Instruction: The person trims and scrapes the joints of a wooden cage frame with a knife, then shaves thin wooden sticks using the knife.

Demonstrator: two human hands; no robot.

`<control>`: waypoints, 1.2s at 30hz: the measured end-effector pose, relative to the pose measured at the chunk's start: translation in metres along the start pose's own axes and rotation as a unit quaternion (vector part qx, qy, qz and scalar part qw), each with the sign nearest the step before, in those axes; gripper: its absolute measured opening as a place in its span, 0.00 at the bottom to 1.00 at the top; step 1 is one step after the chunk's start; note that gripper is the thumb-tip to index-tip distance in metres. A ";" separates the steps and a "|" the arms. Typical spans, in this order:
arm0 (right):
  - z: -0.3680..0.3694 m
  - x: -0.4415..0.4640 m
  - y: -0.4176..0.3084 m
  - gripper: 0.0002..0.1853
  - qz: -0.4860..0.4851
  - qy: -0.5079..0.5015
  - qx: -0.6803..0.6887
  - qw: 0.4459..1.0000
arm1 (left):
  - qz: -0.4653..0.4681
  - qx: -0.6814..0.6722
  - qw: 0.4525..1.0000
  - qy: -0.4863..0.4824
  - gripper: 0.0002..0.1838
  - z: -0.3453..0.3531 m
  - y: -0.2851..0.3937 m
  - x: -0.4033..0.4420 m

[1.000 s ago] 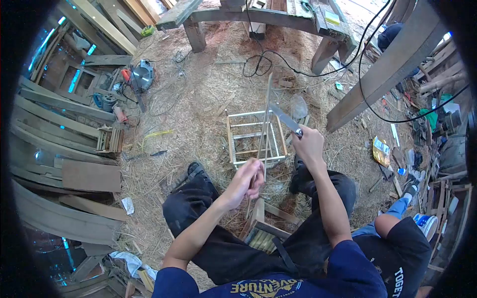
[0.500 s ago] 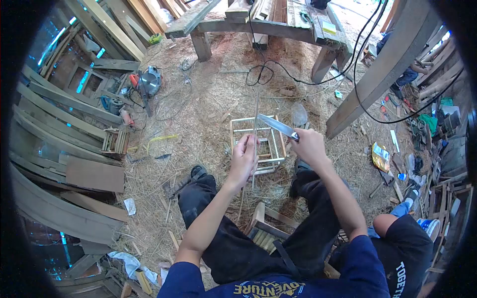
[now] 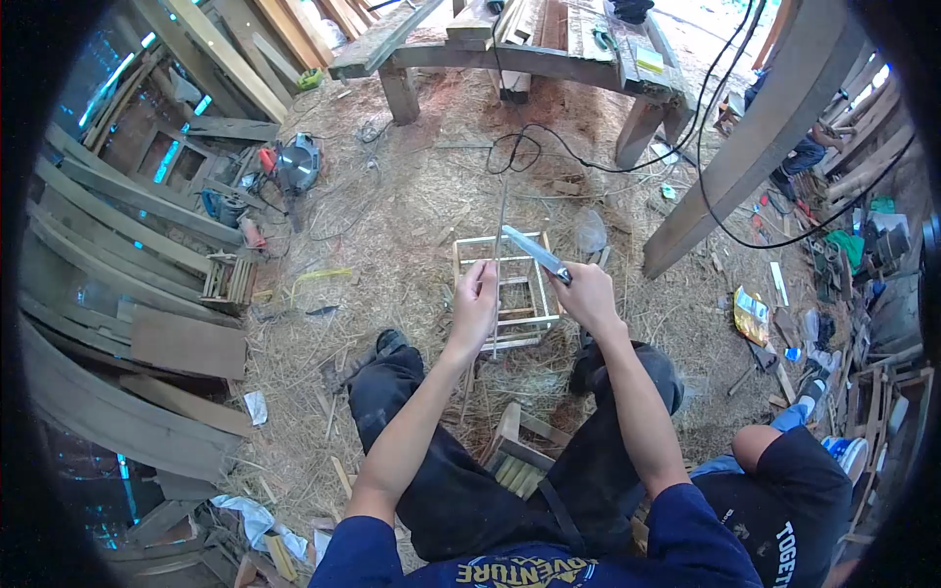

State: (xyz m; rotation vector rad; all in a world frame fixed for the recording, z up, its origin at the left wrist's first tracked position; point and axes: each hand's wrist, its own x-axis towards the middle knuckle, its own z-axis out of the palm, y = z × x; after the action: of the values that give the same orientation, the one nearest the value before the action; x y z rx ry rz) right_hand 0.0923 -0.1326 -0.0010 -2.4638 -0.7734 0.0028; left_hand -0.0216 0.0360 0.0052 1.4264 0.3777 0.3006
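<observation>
A long thin wooden strip [image 3: 502,208], upright in view, is pinched in the fingers of my left hand [image 3: 474,306]. My right hand [image 3: 590,299] is closed round the dark handle of a knife [image 3: 535,252]. Its blade slants up and left, and the tip meets or overlaps the strip above my left fingers; whether it touches I cannot tell. Below both hands, a small frame of light wooden sticks [image 3: 516,341] stands on the floor, partly hidden by my left hand and the strip.
Straw and shavings cover the floor. A wooden workbench [image 3: 510,59] stands ahead, a slanting post [image 3: 755,147] to the right. A circular saw [image 3: 296,165] lies at left. Between my legs is a small wooden box [image 3: 515,456]. Another person [image 3: 784,490] sits close at lower right.
My right hand has moved left and slightly down with the knife, closer to my left hand. My left hand has shifted slightly left with the strip.
</observation>
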 end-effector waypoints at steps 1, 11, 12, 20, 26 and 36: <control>0.004 0.001 0.001 0.13 0.000 0.000 -0.003 1.000 | -0.006 -0.007 1.000 0.012 0.15 -0.001 -0.003 0.001; 0.017 -0.010 -0.005 0.06 -0.046 0.002 -0.071 0.996 | -0.027 -0.049 0.996 0.064 0.15 -0.013 -0.006 0.016; 0.019 -0.009 -0.005 0.06 -0.043 0.009 -0.065 0.997 | -0.031 -0.045 0.997 0.052 0.15 -0.010 -0.003 0.014; 0.013 -0.005 -0.005 0.08 -0.016 0.079 -0.046 0.996 | -0.078 -0.110 0.990 -0.037 0.16 -0.003 0.009 -0.004; 0.011 -0.007 0.001 0.08 -0.040 0.073 -0.081 0.993 | -0.081 -0.120 0.989 -0.038 0.16 -0.011 0.010 -0.001; 0.017 -0.006 0.002 0.07 -0.083 0.076 -0.085 0.990 | -0.077 -0.081 0.993 -0.045 0.15 -0.011 0.011 -0.005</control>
State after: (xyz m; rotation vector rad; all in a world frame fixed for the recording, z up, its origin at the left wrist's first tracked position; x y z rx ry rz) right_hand 0.0859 -0.1284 -0.0178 -2.5145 -0.9413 -0.3218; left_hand -0.0303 0.0449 0.0151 1.2395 0.3794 0.1385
